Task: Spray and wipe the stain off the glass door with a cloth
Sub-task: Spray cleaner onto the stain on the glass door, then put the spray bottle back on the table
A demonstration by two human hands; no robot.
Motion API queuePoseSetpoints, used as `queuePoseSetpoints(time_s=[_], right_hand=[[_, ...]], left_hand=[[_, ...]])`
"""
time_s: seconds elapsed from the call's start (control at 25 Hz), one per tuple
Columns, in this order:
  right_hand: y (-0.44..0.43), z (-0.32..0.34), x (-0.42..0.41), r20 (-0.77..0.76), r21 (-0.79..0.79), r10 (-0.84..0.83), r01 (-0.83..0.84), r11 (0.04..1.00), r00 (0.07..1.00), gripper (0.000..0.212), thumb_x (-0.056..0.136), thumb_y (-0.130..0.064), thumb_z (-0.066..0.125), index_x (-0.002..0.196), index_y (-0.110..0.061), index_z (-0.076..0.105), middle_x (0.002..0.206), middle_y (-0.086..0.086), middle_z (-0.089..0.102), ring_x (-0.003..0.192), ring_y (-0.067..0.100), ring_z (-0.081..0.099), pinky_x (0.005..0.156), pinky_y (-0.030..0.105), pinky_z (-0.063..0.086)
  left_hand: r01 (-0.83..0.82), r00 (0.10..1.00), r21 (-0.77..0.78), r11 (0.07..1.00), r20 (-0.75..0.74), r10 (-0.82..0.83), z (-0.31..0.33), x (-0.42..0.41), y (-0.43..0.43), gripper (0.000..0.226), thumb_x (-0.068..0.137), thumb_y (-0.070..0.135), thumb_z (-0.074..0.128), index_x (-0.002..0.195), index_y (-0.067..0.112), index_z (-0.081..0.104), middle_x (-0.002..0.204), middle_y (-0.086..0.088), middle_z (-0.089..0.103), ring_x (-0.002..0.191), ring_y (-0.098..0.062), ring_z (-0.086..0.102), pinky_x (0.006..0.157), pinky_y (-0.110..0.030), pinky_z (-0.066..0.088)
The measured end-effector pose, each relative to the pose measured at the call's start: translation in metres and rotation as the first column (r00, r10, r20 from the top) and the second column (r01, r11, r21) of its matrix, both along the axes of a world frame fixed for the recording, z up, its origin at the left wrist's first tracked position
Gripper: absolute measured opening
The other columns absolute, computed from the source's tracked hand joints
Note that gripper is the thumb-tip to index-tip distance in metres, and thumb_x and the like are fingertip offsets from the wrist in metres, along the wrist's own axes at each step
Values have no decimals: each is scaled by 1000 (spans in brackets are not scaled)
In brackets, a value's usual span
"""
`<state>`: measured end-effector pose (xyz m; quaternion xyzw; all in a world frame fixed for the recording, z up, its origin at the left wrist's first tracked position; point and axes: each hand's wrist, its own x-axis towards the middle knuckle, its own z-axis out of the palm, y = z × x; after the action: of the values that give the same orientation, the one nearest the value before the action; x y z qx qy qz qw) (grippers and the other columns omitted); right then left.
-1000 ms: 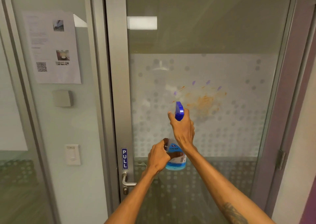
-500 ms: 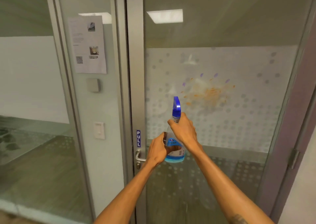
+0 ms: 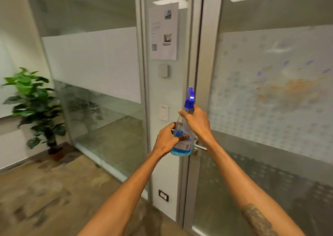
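Observation:
A clear spray bottle (image 3: pixel 182 146) with a blue trigger head and blue liquid at its bottom stands upright in front of the door frame. My left hand (image 3: pixel 166 141) wraps its lower body. My right hand (image 3: pixel 197 121) grips its neck just under the trigger. The glass door (image 3: pixel 270 154) fills the right side, and an orange stain (image 3: pixel 295 87) with a wet, smeared haze spreads over its frosted dotted band, up and right of the bottle. No cloth is in view.
The door's metal handle (image 3: pixel 200 147) pokes out behind the bottle. A paper notice (image 3: pixel 164 31), a grey box and a light switch (image 3: pixel 164 112) hang on the panel left of the door. A potted plant (image 3: pixel 34 107) stands at far left on wooden floor (image 3: pixel 45 190).
The view has swung left, so the door and stain shifted right and the plant came into sight. Both hands keep the bottle, which now sits farther left of the stain.

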<state>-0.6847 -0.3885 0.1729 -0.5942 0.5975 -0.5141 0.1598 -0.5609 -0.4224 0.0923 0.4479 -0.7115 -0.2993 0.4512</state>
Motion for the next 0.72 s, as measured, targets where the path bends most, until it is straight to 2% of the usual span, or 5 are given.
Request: queuePoseSetpoints(time_s=[0.16, 0.32, 0.44, 0.6, 0.72], right_hand=[[1, -4, 97, -7, 21, 188, -187, 982, 982, 22, 88, -45, 64, 97, -27, 56, 88, -7, 66, 83, 19, 66, 77, 38, 56], [19, -9, 208, -3, 64, 361, -360, 931, 933, 23, 87, -48, 65, 94, -28, 59, 90, -5, 69, 86, 21, 67, 81, 43, 56], [43, -10, 292, -11, 77, 455, -453, 888, 890, 19, 88, -49, 63, 83, -31, 58, 86, -9, 68, 85, 18, 67, 84, 44, 56], [85, -16, 406, -10, 137, 579, -573, 808, 815, 18, 86, -49, 68, 85, -31, 64, 88, -6, 71, 86, 20, 69, 83, 41, 57], [115, -25, 485, 23, 177, 648, -641, 747, 761, 17, 85, -46, 73, 84, -31, 65, 90, -3, 73, 86, 22, 71, 84, 45, 60]], left_hand=[[-159, 986, -28, 987, 53, 161, -4, 111, 23, 49, 80, 38, 83, 123, 25, 64, 109, 10, 71, 92, 1, 66, 69, -5, 49], [-316, 941, -31, 948, 118, 318, -3, 231, 60, 45, 79, 39, 84, 119, 27, 66, 99, 19, 70, 84, 12, 65, 68, -6, 48], [-419, 894, -34, 908, 164, 418, -4, 314, 98, 44, 80, 39, 82, 118, 24, 67, 101, 17, 69, 85, 6, 64, 69, -9, 44], [-537, 826, -12, 844, 197, 528, -15, 428, 160, 35, 81, 36, 82, 109, 23, 66, 97, 15, 69, 81, 1, 63, 70, -16, 45], [-604, 786, 28, 797, 192, 588, -25, 504, 206, 40, 82, 34, 82, 116, 19, 66, 103, 12, 71, 87, -4, 66, 70, -15, 49]])
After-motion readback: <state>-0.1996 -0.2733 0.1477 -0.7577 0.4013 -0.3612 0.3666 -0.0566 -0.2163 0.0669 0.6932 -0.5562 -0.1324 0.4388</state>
